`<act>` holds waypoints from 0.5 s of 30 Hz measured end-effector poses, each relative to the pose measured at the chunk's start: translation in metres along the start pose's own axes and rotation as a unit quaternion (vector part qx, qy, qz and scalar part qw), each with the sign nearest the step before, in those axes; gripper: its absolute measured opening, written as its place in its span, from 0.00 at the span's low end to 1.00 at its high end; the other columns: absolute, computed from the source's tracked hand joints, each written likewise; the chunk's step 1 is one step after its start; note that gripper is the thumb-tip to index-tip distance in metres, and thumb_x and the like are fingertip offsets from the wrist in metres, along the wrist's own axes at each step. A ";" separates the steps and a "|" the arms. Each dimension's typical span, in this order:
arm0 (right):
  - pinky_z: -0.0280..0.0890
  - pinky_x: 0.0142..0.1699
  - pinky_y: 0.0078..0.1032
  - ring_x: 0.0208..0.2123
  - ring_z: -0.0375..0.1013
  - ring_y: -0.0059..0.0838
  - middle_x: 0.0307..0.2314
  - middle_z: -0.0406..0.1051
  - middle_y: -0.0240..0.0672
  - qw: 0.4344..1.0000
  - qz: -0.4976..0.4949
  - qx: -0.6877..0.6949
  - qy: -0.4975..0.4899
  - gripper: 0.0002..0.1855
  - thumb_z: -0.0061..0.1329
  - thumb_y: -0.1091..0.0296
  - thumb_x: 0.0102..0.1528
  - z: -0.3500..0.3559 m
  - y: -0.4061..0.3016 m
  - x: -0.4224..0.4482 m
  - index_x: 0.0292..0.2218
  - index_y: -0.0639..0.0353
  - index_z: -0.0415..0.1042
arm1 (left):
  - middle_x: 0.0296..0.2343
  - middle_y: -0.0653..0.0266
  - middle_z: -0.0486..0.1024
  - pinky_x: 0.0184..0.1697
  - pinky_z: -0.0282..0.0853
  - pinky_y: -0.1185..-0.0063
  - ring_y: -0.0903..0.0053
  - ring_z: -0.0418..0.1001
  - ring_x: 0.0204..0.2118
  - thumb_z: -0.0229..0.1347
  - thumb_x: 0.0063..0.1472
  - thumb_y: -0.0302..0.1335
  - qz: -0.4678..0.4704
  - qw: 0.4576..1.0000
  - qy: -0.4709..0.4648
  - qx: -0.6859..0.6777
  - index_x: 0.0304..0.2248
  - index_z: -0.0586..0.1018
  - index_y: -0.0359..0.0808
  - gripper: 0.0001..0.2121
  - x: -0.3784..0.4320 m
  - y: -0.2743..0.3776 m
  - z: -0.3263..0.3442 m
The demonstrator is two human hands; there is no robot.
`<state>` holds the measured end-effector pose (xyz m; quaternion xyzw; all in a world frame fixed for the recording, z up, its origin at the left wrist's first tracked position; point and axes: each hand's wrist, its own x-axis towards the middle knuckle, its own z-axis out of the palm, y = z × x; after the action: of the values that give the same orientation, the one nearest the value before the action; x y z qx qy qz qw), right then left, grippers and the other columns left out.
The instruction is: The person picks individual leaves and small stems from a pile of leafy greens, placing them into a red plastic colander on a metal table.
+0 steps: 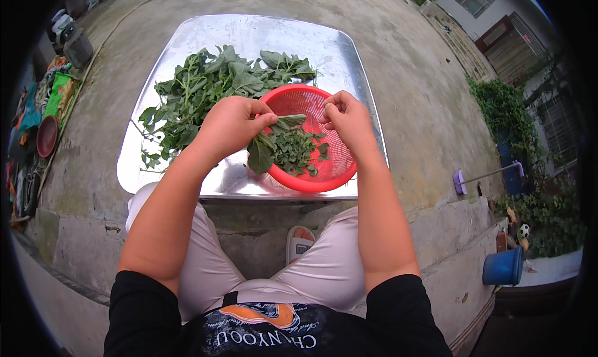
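My left hand (241,121) pinches a leafy green sprig (290,121) between thumb and forefinger, above the left rim of a red plastic colander (312,185). Larger leaves of it hang over that rim. My right hand (344,116) is over the colander's right side, fingertips drawn together; no item shows clearly between them. Inside the colander lies a small heap of green leaf pieces (294,151). A big pile of leafy green stems (205,84) spreads to the left and behind the colander, partly hidden by my left hand.
Everything rests on a shiny metal-topped table (280,30) before my knees. Around it is a concrete yard (411,100). A blue bucket (502,266) and a purple-headed long-handled tool (460,182) are at right. A brown basin (47,136) and piled goods line the left.
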<state>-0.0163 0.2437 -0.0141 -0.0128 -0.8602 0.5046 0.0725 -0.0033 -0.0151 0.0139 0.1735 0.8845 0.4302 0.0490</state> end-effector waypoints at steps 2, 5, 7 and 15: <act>0.72 0.40 0.21 0.34 0.77 0.21 0.34 0.76 0.33 0.991 0.013 0.086 -0.099 0.08 0.49 0.74 0.62 -0.002 -0.006 -0.004 0.42 0.66 0.73 | 0.23 0.61 0.81 0.31 0.71 0.78 0.81 0.76 0.25 0.60 0.63 0.31 0.007 1.000 0.003 -0.017 0.37 0.85 0.31 0.11 0.000 -0.005 -0.001; 0.71 0.40 0.21 0.35 0.76 0.19 0.33 0.75 0.32 0.984 -0.047 0.034 -0.167 0.08 0.49 0.74 0.62 0.009 -0.013 -0.014 0.42 0.66 0.73 | 0.23 0.61 0.81 0.32 0.71 0.75 0.73 0.78 0.24 0.61 0.61 0.34 0.006 1.000 -0.007 -0.021 0.35 0.87 0.37 0.10 0.000 -0.006 0.001; 0.70 0.38 0.20 0.32 0.74 0.17 0.31 0.75 0.30 0.981 -0.071 0.036 -0.176 0.07 0.50 0.74 0.61 0.011 -0.015 -0.014 0.41 0.65 0.73 | 0.23 0.62 0.81 0.32 0.71 0.75 0.73 0.78 0.24 0.61 0.61 0.34 0.008 1.000 -0.009 -0.017 0.35 0.87 0.37 0.10 0.001 -0.004 0.002; 0.71 0.34 0.23 0.27 0.73 0.20 0.27 0.76 0.32 0.997 0.012 0.056 -0.056 0.07 0.51 0.74 0.57 0.002 -0.007 -0.001 0.38 0.65 0.75 | 0.23 0.62 0.81 0.32 0.72 0.75 0.73 0.78 0.25 0.61 0.61 0.36 0.001 1.000 0.006 -0.006 0.35 0.87 0.38 0.10 0.001 -0.001 0.003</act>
<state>-0.0157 0.2383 -0.0093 0.0089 -0.8328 0.5531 0.0189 -0.0034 -0.0134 0.0109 0.1718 0.8821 0.4363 0.0442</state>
